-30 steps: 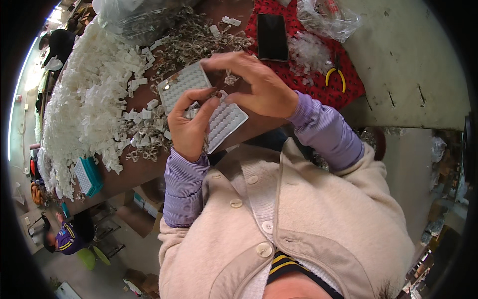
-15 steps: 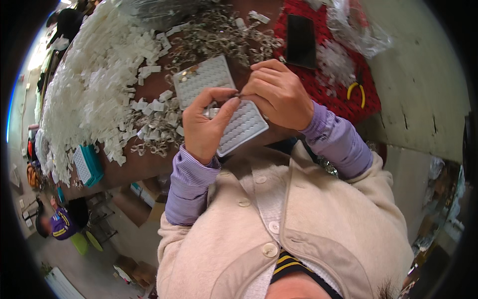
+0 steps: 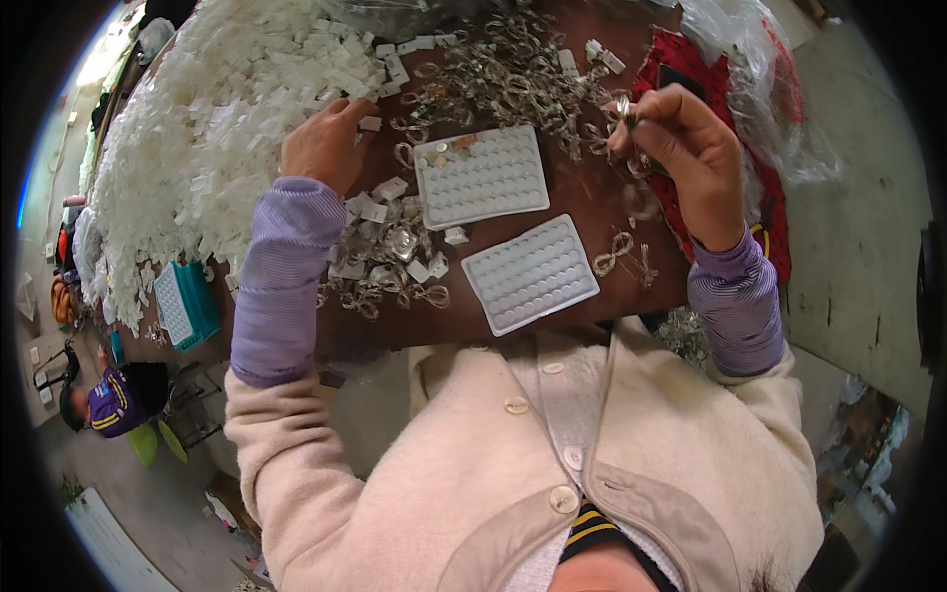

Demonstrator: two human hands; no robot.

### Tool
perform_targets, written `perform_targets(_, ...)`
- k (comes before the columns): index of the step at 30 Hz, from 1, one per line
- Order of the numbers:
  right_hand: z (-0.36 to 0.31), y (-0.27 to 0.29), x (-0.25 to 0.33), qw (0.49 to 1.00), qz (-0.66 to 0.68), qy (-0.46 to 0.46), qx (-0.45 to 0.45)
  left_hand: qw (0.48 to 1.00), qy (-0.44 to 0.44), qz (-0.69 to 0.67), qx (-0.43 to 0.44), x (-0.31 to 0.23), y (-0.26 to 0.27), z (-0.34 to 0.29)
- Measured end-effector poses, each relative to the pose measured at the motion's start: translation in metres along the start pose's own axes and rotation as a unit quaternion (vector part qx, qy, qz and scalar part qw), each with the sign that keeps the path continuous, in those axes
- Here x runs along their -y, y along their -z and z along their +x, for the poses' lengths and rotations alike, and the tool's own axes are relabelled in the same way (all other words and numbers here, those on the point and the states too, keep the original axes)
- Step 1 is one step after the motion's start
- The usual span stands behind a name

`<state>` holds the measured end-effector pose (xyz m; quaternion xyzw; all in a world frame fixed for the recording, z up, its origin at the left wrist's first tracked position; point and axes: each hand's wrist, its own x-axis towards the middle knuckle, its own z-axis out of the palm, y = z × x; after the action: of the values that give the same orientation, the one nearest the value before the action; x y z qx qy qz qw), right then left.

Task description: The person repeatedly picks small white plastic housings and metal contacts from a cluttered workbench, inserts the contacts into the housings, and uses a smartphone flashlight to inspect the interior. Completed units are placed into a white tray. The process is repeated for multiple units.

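Note:
At the edge of a large heap of small white plastic pieces (image 3: 217, 148), my left hand (image 3: 326, 148) reaches down. One small white plastic piece (image 3: 370, 123) shows between its finger and thumb. Raised at the right, my right hand (image 3: 695, 158) pinches a looped bundle of thin clear wire (image 3: 623, 109). Between the hands lie two white trays with round wells: a far tray (image 3: 488, 183), with several small round metal discs (image 3: 441, 153) in its corner, and a near tray (image 3: 533, 274). Wire bundles with white pieces (image 3: 395, 252) lie beside the far tray.
More wire bundles (image 3: 513, 74) are heaped at the back. On the right are a red cloth (image 3: 774, 212), a dark flat phone (image 3: 683, 81) partly behind my hand, and clear plastic bags (image 3: 760, 69). A teal basket (image 3: 192, 306) stands far left; a person (image 3: 113, 405) sits beyond.
My hands have parted from above the trays. The left went left to the white heap; the right went up and right with the wire bundle. Both trays now show fully.

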<state>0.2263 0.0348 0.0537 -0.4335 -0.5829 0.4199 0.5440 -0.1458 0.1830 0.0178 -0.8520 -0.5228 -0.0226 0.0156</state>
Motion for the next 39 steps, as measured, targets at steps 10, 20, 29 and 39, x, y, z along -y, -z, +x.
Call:
perform_targets(10, -0.057, -0.031, 0.008, 0.982, 0.173, -0.069, 0.009, 0.834, 0.025, -0.550, -0.046, -0.064, 0.056, -0.062)
perform_targets(20, -0.092, -0.076, 0.004, 0.988, 0.107, -0.110, 0.002, 0.686, 0.086, -0.713, -0.117, -0.191, 0.029, -0.135)
perform_targets(29, -0.090, -0.085, 0.010, 0.992, -0.120, 0.038, -0.024, 0.719, 0.120, -0.678, -0.095, -0.169, 0.012, -0.138)
perform_targets(39, -0.081, -0.074, 0.011, 0.989, -0.076, -0.035, 0.121, 0.744, -0.041, -0.666, -0.028, -0.154, 0.011, -0.125)
